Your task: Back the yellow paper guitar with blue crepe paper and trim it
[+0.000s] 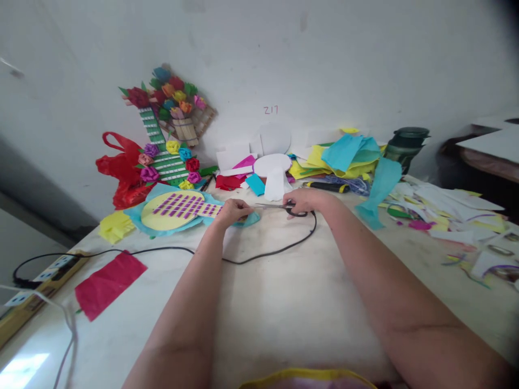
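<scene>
A yellow paper fan shape (152,213) with purple strips lies on a larger sheet of light blue crepe paper (140,227), its narrow handle pointing right. My left hand (233,212) pinches the crepe paper at the handle's end; part of the handle is hidden beneath the fingers. To the right, my right hand (303,201) is closed around the black handles of a pair of scissors (270,206). Their blades point left, close to the blue paper's edge. How far apart the blades are I cannot tell.
A black cable (251,259) loops across the table below my hands. Left are a red crepe piece (109,283) and power strip (44,275). Behind stand paper flowers (174,97), a white paper cutout (275,175) and a yellow-black tool (328,187). Paper scraps (450,202) cover the right.
</scene>
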`<action>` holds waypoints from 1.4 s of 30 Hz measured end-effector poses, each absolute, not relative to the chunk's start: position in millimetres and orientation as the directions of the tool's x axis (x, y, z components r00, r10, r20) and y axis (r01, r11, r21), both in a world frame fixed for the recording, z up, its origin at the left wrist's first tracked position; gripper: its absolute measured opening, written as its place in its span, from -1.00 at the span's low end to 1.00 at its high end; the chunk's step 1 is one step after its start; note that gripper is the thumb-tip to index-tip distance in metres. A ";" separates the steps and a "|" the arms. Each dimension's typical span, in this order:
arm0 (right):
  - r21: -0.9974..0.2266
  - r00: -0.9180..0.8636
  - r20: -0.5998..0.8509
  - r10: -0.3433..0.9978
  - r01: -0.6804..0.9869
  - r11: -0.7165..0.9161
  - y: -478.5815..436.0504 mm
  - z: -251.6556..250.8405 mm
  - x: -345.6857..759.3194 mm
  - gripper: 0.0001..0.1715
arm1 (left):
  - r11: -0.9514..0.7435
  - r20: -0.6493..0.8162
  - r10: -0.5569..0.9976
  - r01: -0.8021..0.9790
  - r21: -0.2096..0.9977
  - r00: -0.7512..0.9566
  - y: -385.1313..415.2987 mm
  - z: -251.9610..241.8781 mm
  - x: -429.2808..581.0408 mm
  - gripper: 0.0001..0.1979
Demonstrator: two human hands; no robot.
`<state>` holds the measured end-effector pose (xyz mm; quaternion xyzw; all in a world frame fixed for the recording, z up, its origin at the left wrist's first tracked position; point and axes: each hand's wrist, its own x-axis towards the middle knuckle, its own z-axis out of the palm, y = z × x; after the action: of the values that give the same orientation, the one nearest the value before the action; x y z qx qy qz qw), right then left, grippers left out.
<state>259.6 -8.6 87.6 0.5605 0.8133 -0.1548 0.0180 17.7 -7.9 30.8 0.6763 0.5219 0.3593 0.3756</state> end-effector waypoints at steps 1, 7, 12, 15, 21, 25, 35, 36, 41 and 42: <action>-0.218 -0.382 -0.206 0.901 0.916 0.338 -8.1 87.8 261.5 -0.48 | -0.177 0.094 0.975 0.443 0.879 0.203 -7.6 30.6 16.9 -0.77; -0.144 -0.470 -0.225 0.854 0.883 0.447 -6.5 91.5 274.5 -0.45 | -0.181 0.074 0.966 0.443 0.878 0.248 -9.3 32.5 16.9 -0.75; -0.100 -0.491 -0.298 0.819 0.869 0.485 -8.6 88.4 269.6 -0.47 | -0.210 0.101 0.962 0.451 0.868 0.253 -9.6 32.0 18.0 -0.75; -0.064 -0.478 -0.294 0.828 0.874 0.482 -9.0 83.4 260.6 -0.45 | -0.254 0.139 0.953 0.462 0.850 0.268 -7.7 29.2 17.7 -0.74; -0.014 -0.536 -0.189 0.823 0.839 0.543 -4.1 73.1 251.0 -0.39 | -0.344 0.228 0.933 0.502 0.793 0.278 -4.2 25.7 19.3 -0.72; -0.034 -0.576 -0.118 0.809 0.816 0.577 0.3 65.3 248.6 -0.37 | -0.349 0.230 0.930 0.497 0.794 0.285 -4.5 25.9 19.9 -0.71; -0.155 -0.670 -0.039 0.741 0.737 0.658 0.7 59.0 241.3 -0.42 | -0.329 0.206 0.932 0.464 0.822 0.297 -6.3 27.8 20.1 -0.68; -0.170 -0.667 -0.041 0.744 0.738 0.653 1.2 58.6 241.6 -0.42 | -0.324 0.201 0.934 0.461 0.826 0.296 -6.3 27.7 20.2 -0.68; -0.194 -0.631 -0.048 0.774 0.766 0.613 1.3 57.7 243.1 -0.47 | -0.327 0.224 0.939 0.482 0.813 0.260 -6.1 27.8 21.0 -0.67; -0.191 -0.622 -0.045 0.781 0.773 0.605 1.0 57.7 243.3 -0.49 | -0.336 0.235 0.937 0.487 0.806 0.258 -5.8 27.6 21.0 -0.67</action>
<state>243.3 1.0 57.7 0.4340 0.8955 -0.0959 -0.0216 21.0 -5.8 27.6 0.7309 0.4872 0.3656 0.3077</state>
